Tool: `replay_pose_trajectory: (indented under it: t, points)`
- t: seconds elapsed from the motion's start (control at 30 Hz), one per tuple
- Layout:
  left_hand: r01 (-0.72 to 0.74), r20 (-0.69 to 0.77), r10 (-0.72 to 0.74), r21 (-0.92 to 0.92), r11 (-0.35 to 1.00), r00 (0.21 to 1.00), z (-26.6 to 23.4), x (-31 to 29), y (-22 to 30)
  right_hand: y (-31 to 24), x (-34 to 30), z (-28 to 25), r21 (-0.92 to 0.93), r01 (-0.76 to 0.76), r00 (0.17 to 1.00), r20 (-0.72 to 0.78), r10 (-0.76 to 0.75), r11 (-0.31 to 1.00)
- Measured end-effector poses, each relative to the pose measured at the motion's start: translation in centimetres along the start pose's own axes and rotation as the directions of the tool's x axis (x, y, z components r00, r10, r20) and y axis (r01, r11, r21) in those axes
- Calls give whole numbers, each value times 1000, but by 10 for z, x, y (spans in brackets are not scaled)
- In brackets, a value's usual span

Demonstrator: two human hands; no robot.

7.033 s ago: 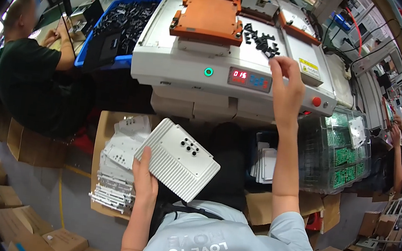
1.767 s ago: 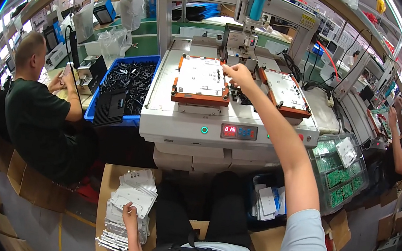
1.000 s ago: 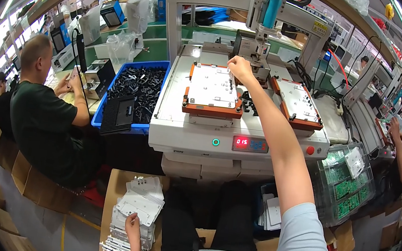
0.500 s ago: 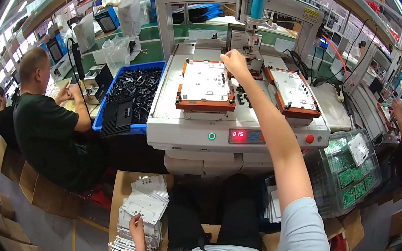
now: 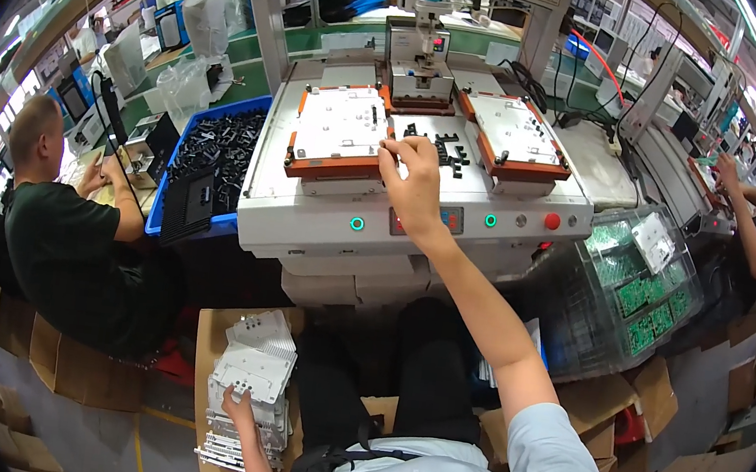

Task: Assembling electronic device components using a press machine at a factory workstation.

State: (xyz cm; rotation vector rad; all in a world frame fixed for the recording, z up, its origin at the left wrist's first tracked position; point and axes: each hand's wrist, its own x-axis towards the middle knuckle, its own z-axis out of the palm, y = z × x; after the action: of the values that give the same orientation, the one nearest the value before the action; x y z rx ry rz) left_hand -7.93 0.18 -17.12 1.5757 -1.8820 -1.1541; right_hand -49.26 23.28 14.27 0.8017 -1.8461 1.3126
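Observation:
My right hand [image 5: 414, 184] is over the near right corner of the left fixture on the machine bed. Its thumb and fingertips are pressed together; anything between them is too small to make out. Under the fingertips lies a white perforated plate [image 5: 340, 120] seated in the red-brown fixture [image 5: 330, 169]. Several small black parts [image 5: 453, 154] lie on the bed just beyond the hand. Low on the left, my left hand [image 5: 239, 407] grips the near edge of a white plate [image 5: 251, 371] on top of a stack in a cardboard box [image 5: 209, 347].
A second white plate [image 5: 513, 128] sits in the right fixture. The machine head [image 5: 428, 46] stands behind both. To the left is a blue bin [image 5: 153, 227] of black parts, with a co-worker [image 5: 73, 211] beside it. Green circuit boards [image 5: 645, 308] fill a clear tray at right.
My right hand has come back toward me, from the left plate's far right corner to its near right corner. My left hand stays at the stack. The whole view has shifted slightly.

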Motion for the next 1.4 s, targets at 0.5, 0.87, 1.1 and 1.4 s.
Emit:
replay_pose_trajectory:
  t: [0.5, 0.87, 1.1, 1.4]
  points:
    - [8, 92, -10, 25, 1000, 996, 22, 25, -18, -32, -66, -10, -141, 114, 991, 80, -104, 983]
    - [-58, -81, 22, -474, 878, 996, 36, 54, -59, -42, -71, -7, -330, 28, 979, 201, 41, 944]
    - [80, 110, -3, -698, 712, 994, 41, 54, -52, 26, 7, -145, -525, -54, 958, -268, -105, 849]
    - [185, 121, -141, -715, 675, 983, 44, 50, -55, 141, 48, -223, -440, -366, 927, -98, 362, 820]
